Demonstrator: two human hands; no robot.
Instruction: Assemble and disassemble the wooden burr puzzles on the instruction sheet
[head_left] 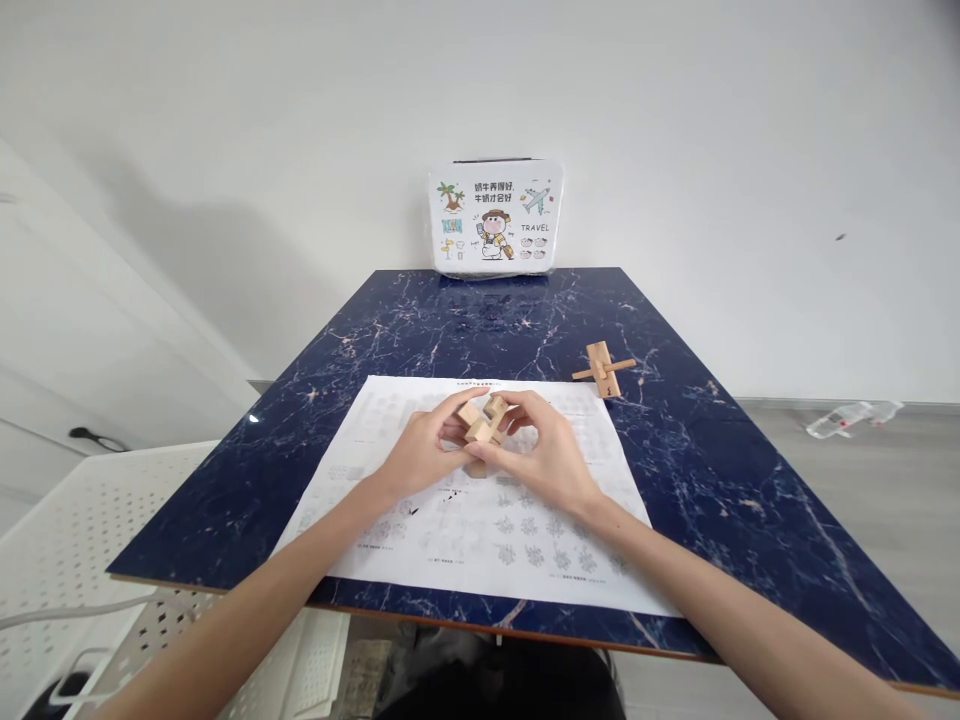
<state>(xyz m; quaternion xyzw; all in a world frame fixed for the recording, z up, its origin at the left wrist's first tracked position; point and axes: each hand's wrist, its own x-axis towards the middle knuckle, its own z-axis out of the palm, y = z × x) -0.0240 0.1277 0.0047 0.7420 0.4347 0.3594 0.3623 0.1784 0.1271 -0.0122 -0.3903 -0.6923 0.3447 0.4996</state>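
Note:
Between my two hands is a wooden interlocking puzzle (481, 430) made of several light blocks fitted crosswise. My left hand (424, 445) grips its left side, thumb in front and fingers behind. On the right side, my right hand (544, 450) pinches it with thumb and fingers. Some of the fingers are hidden behind the blocks. Under the hands lies a large white paper sheet (442, 540) printed with small diagrams and text. Beneath the puzzle, a wooden piece (476, 469) shows just above the sheet; whether it is joined to the puzzle I cannot tell.
A second wooden puzzle (602, 369) with crossing sticks rests right of the sheet's far corner. The blue marbled table (480, 325) has a white printed case (495, 220) at its far edge. A white perforated basket (97, 510) stands left; a plastic bottle (840, 420) lies on the floor, right.

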